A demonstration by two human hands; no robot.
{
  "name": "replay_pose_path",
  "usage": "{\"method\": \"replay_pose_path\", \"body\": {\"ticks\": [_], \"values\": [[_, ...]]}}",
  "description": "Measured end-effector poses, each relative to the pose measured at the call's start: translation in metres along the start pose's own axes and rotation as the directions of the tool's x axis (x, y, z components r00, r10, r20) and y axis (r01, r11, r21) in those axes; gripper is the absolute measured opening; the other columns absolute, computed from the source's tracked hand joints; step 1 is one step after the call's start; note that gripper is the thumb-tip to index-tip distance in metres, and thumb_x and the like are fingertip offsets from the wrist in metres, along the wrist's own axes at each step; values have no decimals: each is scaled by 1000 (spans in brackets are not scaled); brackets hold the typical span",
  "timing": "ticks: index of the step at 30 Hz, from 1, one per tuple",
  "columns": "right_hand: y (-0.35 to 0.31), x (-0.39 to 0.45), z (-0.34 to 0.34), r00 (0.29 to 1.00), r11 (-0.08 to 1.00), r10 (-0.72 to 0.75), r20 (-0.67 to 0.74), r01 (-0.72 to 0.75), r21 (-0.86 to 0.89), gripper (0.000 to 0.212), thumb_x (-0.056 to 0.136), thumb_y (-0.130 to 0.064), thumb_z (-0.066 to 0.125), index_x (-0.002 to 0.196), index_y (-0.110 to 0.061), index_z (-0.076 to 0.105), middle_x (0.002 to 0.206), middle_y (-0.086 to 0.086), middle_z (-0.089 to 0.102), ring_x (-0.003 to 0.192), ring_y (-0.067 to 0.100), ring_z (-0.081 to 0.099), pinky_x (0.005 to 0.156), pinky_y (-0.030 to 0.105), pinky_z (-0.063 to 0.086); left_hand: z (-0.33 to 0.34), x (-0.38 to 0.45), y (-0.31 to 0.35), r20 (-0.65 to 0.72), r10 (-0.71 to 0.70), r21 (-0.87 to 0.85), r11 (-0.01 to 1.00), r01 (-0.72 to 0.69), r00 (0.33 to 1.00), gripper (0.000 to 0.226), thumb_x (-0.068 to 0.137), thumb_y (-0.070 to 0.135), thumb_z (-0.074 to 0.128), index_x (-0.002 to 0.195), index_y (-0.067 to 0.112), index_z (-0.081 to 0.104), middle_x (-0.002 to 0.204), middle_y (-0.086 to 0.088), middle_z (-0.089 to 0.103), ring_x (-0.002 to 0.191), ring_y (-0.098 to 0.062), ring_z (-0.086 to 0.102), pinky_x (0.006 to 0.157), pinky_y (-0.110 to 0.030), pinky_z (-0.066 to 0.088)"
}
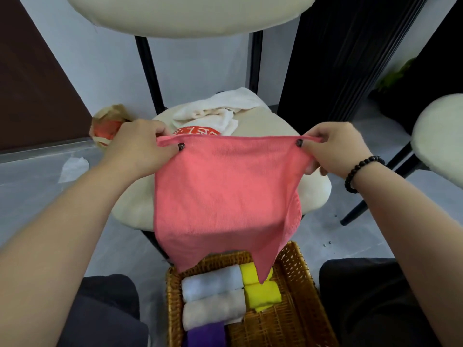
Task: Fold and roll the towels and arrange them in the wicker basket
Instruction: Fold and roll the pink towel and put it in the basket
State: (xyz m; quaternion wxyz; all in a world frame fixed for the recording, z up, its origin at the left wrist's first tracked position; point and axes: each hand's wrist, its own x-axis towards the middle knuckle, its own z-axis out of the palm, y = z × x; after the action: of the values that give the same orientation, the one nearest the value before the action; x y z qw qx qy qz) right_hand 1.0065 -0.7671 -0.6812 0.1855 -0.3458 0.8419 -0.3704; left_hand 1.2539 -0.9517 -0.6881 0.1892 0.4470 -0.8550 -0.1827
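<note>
The left hand (pixel 140 144) and right hand (pixel 335 149) each pinch a top corner of the pink knitted towel (pixel 223 194), hanging over the brown wicker basket (pixel 295 269) of rolled towels (pixel 213 294)

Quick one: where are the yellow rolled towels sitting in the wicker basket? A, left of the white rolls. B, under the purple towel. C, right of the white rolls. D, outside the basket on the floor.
C: the yellow rolled towels lie inside the wicker basket, directly to the right of the white rolls.
</note>
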Motion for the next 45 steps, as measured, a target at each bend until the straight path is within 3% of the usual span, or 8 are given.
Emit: {"method": "replay_pose_path", "body": {"ticks": [4,9,16,22,29,36,41,45], "values": [[-4,8,13,955,923,202,218,-260,283,10,98,-10,52,105,-3,56,82,25,70,69,30,73,59,33,61,14,9,1,121,-172,-349,915,204,978,11,93,20,62,86,12,63,65,-9,67,49,-17,68,46,-24,49],[-8,28,13,981,928,169,100,-192,320,8,93,-6,59,86,-10,61,86,14,69,73,22,71,67,32,60,13,26,6,84,-265,-678,691,250,961,12,97,20,58,86,20,60,79,-1,64,57,-11,71,47,-20,52],[-8,45,3,987,974,159,15,-159,163,6,92,-8,61,90,-5,67,70,16,69,48,10,66,44,17,50,10,36,-4,46,-259,-746,633,206,965,10,95,19,62,100,11,65,83,-1,64,57,-10,71,47,-15,53],[-31,66,0,920,822,359,155,-390,414,9,99,-3,46,97,-4,54,88,25,60,57,31,69,48,32,57,1,57,5,112,-243,-765,597,239,964,13,93,22,63,103,13,64,89,-1,66,61,-7,71,56,-17,55],[-26,73,-13,995,983,-31,-95,14,-183,8,94,-14,57,91,-12,65,93,5,60,86,19,54,72,26,43,-8,72,5,131,-257,-792,553,257,957,24,93,26,64,113,12,63,90,-4,70,79,-16,73,58,-18,58],[-26,86,-17,996,996,4,-91,-12,-91,8,92,-14,62,90,-14,70,75,6,67,59,13,64,53,19,51,-2,78,2,267,-314,-826,413,385,911,16,96,19,59,111,12,56,99,-7,66,66,-12,73,55,-19,57],[-31,116,-9,991,957,64,-116,-27,290,9,84,-10,71,82,-18,67,98,12,70,86,25,71,81,38,59,-10,102,17,147,-305,-909,334,250,941,18,98,15,55,116,12,57,100,-4,68,75,-12,73,67,-20,57],[-31,112,-3,982,962,-86,-171,126,244,13,88,-19,65,78,-26,67,90,0,70,89,15,68,82,35,57,-17,104,28,8,-247,-852,506,136,969,8,96,17,60,91,21,63,92,2,69,80,-10,70,79,-26,56]]}}
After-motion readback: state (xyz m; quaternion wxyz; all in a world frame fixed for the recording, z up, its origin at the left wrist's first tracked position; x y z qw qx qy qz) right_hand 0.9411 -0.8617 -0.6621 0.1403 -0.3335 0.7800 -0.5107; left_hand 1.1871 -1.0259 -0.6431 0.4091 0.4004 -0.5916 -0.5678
